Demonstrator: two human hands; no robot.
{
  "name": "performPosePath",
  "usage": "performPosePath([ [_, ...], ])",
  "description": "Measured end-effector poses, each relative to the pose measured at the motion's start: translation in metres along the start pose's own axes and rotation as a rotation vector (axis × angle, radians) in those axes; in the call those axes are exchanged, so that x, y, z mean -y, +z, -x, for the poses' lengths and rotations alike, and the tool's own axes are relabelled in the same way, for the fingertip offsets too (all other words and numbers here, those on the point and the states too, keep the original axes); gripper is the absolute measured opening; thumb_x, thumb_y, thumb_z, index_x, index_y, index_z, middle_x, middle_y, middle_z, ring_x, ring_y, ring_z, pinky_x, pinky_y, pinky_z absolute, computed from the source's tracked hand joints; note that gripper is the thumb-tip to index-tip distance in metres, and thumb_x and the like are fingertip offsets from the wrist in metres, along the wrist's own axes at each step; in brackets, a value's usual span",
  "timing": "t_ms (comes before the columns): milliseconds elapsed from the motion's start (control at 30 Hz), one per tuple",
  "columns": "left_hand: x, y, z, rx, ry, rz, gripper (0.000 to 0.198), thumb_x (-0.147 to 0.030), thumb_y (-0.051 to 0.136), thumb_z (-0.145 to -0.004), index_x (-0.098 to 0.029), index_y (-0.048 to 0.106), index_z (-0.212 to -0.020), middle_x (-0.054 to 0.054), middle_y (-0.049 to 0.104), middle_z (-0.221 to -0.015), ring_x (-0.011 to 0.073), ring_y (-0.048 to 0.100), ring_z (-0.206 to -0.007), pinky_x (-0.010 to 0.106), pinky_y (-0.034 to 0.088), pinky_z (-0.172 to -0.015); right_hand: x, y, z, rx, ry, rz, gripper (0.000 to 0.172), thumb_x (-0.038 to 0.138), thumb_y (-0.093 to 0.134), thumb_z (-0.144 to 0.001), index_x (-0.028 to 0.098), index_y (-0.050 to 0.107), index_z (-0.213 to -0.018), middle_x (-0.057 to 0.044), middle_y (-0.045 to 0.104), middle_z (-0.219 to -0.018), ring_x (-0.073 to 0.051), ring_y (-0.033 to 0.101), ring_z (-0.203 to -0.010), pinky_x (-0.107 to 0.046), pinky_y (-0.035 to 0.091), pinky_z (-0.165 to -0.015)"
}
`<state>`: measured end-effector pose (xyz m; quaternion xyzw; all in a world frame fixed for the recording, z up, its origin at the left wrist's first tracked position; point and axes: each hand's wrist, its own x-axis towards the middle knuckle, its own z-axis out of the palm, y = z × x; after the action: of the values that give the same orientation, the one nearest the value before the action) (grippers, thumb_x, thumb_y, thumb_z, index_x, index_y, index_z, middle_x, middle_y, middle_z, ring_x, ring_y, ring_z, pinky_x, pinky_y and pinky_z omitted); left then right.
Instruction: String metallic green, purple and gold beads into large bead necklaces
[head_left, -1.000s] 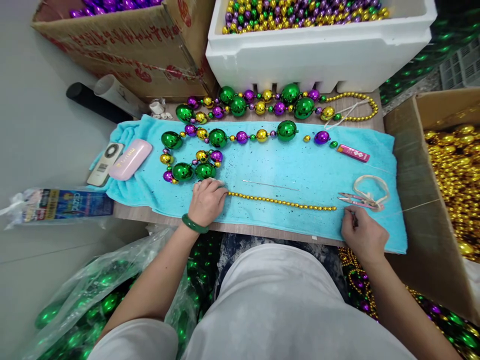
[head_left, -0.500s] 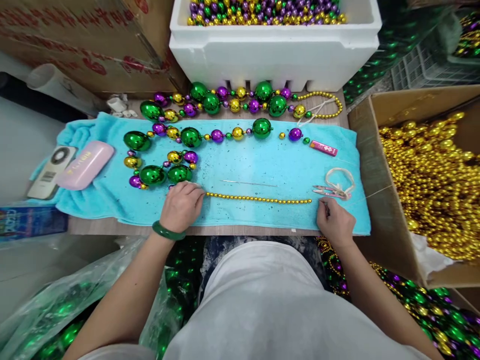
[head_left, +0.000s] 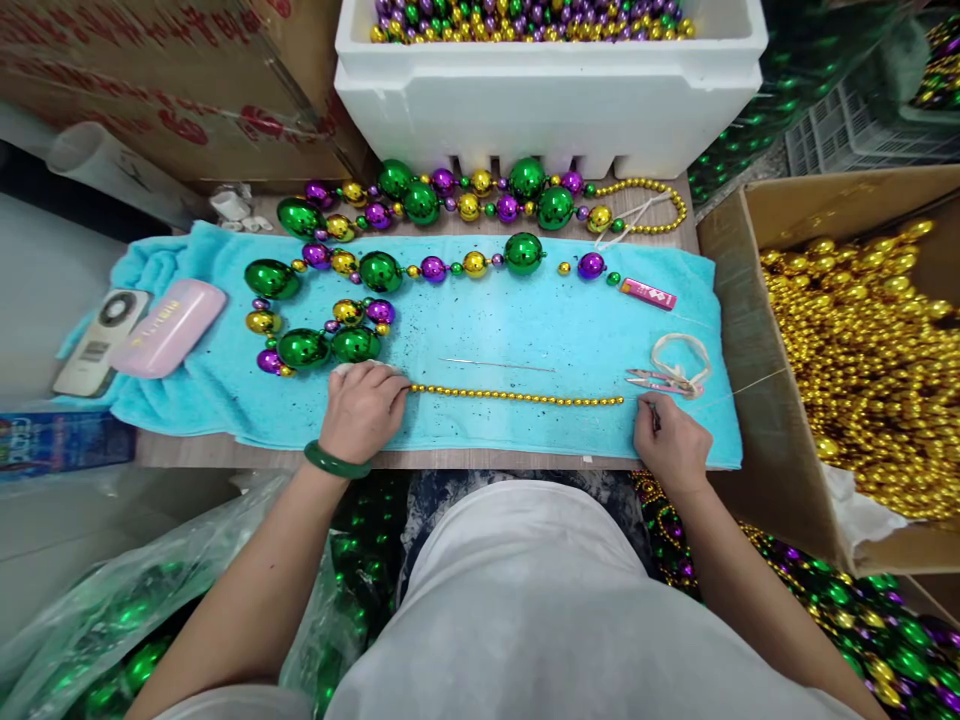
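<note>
A straight string of small gold beads [head_left: 517, 396] lies along the front of the blue towel [head_left: 480, 432]. My left hand [head_left: 365, 408] is closed on its left end, fingertips pressed together, beside the large green beads of a mixed bead strand [head_left: 304, 348]. Just past the string's right end, my right hand [head_left: 673, 445] is a fist around a small dark thing [head_left: 655, 418], mostly hidden by the fingers. Pink-handled thread snips [head_left: 664, 382] and a white cord loop [head_left: 680, 360] lie right behind that fist. Between the hands, a long needle [head_left: 495, 364] rests behind the gold string.
A finished-looking bead necklace [head_left: 469, 207] lies at the back, before a white foam box [head_left: 547, 110] of beads. Right stands a carton [head_left: 784, 400] with gold bead strands. A pink lighter-like stick [head_left: 649, 293], pink case [head_left: 171, 328] and phone-like device [head_left: 101, 342] are on the towel.
Both hands hold nearly the same places. The camera view has shifted very slightly; the beads and the items on the towel look unmoved.
</note>
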<state>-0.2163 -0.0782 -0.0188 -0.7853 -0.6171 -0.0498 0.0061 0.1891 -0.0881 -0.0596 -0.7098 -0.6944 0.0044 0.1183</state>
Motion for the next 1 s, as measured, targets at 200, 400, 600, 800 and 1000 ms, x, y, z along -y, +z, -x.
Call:
performPosePath([
  [200, 0.001, 0.002, 0.000, -0.016, 0.009, -0.005, 0.023, -0.025, 0.049, -0.087, -0.021, 0.071, -0.090, 0.008, 0.071, -0.100, 0.0325, 0.058, -0.105, 0.050, 0.035, -0.089, -0.001, 0.002, 0.000, -0.049, -0.019, 0.007, 0.024, 0.028, 0.047, -0.087, 0.016, 0.067, -0.091, -0.005, 0.066, -0.065, -0.015, 0.056, -0.058, -0.025, 0.024, -0.054],
  [400, 0.001, 0.003, 0.001, -0.041, 0.034, -0.030, 0.021, -0.025, 0.050, -0.087, -0.020, 0.071, -0.091, 0.008, 0.071, -0.098, 0.0312, 0.059, -0.102, 0.048, 0.035, -0.087, -0.002, 0.003, 0.001, -0.060, -0.021, 0.007, 0.022, 0.027, 0.049, -0.087, 0.016, 0.067, -0.091, -0.004, 0.066, -0.064, -0.014, 0.054, -0.057, -0.025, 0.024, -0.054],
  [600, 0.004, 0.004, 0.001, -0.074, 0.054, -0.061, 0.019, -0.023, 0.052, -0.086, -0.020, 0.070, -0.090, 0.007, 0.072, -0.097, 0.0308, 0.060, -0.101, 0.048, 0.036, -0.087, -0.002, 0.006, 0.000, -0.041, -0.027, -0.009, 0.021, 0.027, 0.048, -0.087, 0.016, 0.066, -0.091, -0.004, 0.068, -0.069, -0.014, 0.056, -0.058, -0.025, 0.025, -0.055],
  [800, -0.014, 0.001, 0.012, -0.302, 0.134, -0.021, 0.017, -0.021, 0.058, -0.082, -0.019, 0.066, -0.097, 0.010, 0.070, -0.100, 0.0317, 0.058, -0.103, 0.047, 0.040, -0.091, 0.002, 0.000, 0.003, 0.040, -0.015, -0.039, 0.021, 0.025, 0.044, -0.089, 0.018, 0.065, -0.090, -0.003, 0.069, -0.069, -0.016, 0.061, -0.064, -0.025, 0.031, -0.059],
  [1000, -0.025, 0.034, 0.019, -0.357, 0.371, 0.151, 0.019, -0.027, 0.049, -0.085, -0.021, 0.061, -0.098, 0.011, 0.068, -0.089, 0.0304, 0.061, -0.083, 0.046, 0.046, -0.076, 0.005, -0.006, -0.001, 0.107, -0.003, -0.043, 0.022, 0.024, 0.041, -0.092, 0.020, 0.062, -0.095, -0.002, 0.071, -0.081, -0.015, 0.064, -0.074, -0.024, 0.035, -0.065],
])
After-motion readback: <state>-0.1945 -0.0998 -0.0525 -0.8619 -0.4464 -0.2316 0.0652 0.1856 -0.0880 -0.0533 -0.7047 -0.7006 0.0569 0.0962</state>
